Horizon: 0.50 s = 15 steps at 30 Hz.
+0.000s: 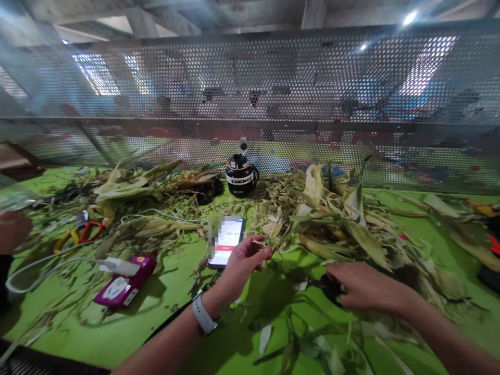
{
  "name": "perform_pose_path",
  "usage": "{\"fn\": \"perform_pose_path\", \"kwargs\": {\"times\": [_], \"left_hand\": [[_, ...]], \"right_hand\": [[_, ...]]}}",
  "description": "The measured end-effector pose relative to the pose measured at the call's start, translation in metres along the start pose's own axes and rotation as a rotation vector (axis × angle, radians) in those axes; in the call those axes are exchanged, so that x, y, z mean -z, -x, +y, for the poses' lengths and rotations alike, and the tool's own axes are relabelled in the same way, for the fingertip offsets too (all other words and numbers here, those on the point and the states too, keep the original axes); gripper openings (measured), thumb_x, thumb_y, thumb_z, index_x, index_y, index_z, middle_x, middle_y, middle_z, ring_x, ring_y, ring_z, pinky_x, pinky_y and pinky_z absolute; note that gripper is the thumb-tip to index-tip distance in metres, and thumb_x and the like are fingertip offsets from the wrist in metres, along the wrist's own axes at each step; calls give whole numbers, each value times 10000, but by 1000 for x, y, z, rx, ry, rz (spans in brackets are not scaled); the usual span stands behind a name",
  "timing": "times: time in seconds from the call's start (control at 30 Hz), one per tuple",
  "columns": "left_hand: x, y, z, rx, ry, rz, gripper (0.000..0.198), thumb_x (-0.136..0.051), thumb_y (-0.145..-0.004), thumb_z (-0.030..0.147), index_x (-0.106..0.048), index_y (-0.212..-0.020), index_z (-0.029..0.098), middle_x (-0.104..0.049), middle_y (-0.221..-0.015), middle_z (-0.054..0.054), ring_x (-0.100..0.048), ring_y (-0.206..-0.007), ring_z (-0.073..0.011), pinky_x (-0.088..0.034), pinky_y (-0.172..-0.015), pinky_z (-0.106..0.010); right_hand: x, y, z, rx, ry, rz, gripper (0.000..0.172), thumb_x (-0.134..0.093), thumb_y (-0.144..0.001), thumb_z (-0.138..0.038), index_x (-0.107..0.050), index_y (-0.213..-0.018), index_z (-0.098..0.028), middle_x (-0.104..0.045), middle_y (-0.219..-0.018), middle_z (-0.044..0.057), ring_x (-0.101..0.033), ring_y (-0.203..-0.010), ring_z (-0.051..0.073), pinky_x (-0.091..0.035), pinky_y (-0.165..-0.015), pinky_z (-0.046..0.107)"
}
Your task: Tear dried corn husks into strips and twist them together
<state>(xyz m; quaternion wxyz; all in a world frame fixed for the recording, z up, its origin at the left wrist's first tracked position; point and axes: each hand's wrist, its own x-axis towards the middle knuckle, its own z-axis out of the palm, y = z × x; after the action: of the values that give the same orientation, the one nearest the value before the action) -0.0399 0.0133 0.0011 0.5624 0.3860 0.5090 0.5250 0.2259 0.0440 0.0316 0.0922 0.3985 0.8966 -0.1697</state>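
Black scissors (332,292) point left, crosswise.

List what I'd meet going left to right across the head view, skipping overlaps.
Another person's hand, red and yellow handles, purple box, phone, your right hand. Left out: your left hand and the black bottle, both overlapping the phone's span.

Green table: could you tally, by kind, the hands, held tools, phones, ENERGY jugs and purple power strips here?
Wearer's left hand and right hand: 2
Other person's hand: 1
Black-handled tool in right hand: 1
Phone: 1
ENERGY jug: 1
Purple power strip: 1
Total: 7
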Motion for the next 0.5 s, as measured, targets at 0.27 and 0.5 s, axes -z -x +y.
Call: {"fn": "perform_pose_path", "kwargs": {"times": [0.27, 0.5], "left_hand": [[1, -2, -1, -5, 32, -7, 360, -738, -671, 362, -601, -952, 182, -601, -796, 6, -551, -688, -107, -393, -536, -186], [1, -2, -2, -13, 13, -3, 373, -738, -674, 374, -601, -960, 177, -603, -754, 12, -534, -646, -98, -383, -529, -187]], "right_hand": [[40, 16, 36, -18, -559, -206, 236, -603, -718, -285, -563, -926, -182, -488, -673, -22, -437, -596, 112, -315, -509, 203], [33, 3, 30, -121, -547, -345, 360, -732, -576, -416, -491, -652, -160, -443, -589, -39, -388, -554, 89, -282, -480, 200]]}}
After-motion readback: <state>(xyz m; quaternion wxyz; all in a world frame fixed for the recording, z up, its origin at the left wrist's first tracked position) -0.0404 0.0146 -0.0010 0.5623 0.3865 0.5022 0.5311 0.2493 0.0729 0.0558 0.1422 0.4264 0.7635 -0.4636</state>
